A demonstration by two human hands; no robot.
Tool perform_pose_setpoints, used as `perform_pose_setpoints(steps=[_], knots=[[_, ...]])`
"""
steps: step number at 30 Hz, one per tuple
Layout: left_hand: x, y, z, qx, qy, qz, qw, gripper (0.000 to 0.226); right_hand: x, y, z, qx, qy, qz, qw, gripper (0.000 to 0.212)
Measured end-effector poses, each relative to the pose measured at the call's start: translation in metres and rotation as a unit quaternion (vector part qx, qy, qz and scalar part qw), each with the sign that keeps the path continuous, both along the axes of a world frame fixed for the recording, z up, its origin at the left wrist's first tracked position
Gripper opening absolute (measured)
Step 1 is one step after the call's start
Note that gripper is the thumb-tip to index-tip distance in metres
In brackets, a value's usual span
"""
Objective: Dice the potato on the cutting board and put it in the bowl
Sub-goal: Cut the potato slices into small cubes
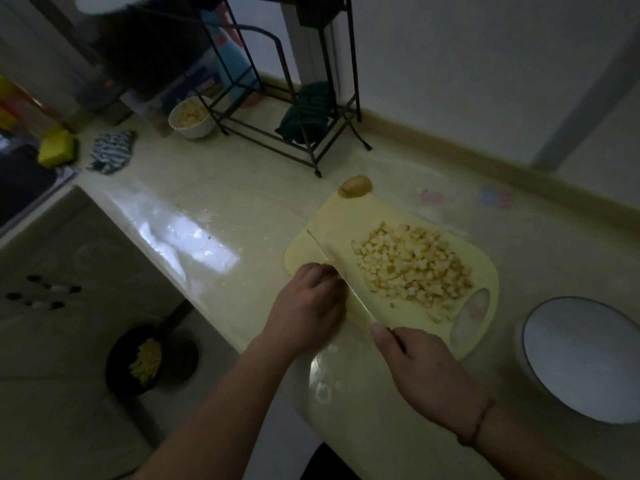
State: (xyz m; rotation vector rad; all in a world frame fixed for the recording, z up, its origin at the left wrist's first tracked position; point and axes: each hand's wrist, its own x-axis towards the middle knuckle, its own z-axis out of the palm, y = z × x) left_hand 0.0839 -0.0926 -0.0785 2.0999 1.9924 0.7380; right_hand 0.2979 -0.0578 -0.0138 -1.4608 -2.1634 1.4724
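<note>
No writing is readable. The right hand [420, 372] grips a knife [341, 278], and the curled left hand [308, 303] touches its blade. Just beyond both hands, small pale potato cubes [412, 265] heap on the smooth yellow cutting board [349, 216]; the round white bowl [585, 358] sits right of the right hand.

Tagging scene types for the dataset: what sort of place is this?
Likely a home kitchen: a countertop with a cutting board of diced potato, a knife in hand, and a metal rack by the wall.

Diced potato [412, 265] on cutting board [349, 216], right part. Whole potato [355, 186] at far edge. Bowl [581, 358] right of board. Knife [343, 282] left of dice.
</note>
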Motion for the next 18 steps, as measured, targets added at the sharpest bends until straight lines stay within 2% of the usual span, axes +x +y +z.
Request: perform_pose_setpoints(steps=[3,10,15,18], knots=[[-0.002,0.002,-0.001,0.001,0.017,0.002,1.000,0.032,-0.002,0.001,0.002,-0.001,0.006,-0.005,1.000,0.056],[0.012,0.006,-0.003,0.001,-0.003,0.071,0.997,0.036,-0.007,0.001,0.006,0.007,-0.005,-0.016,1.000,0.054],[0.002,0.010,0.004,0.014,0.060,-0.001,0.998,0.029,-0.008,-0.001,0.005,0.020,0.004,-0.021,1.000,0.054],[-0.006,0.015,0.008,0.014,0.060,-0.045,0.997,0.028,-0.009,-0.001,0.004,0.012,0.011,-0.026,1.000,0.055]])
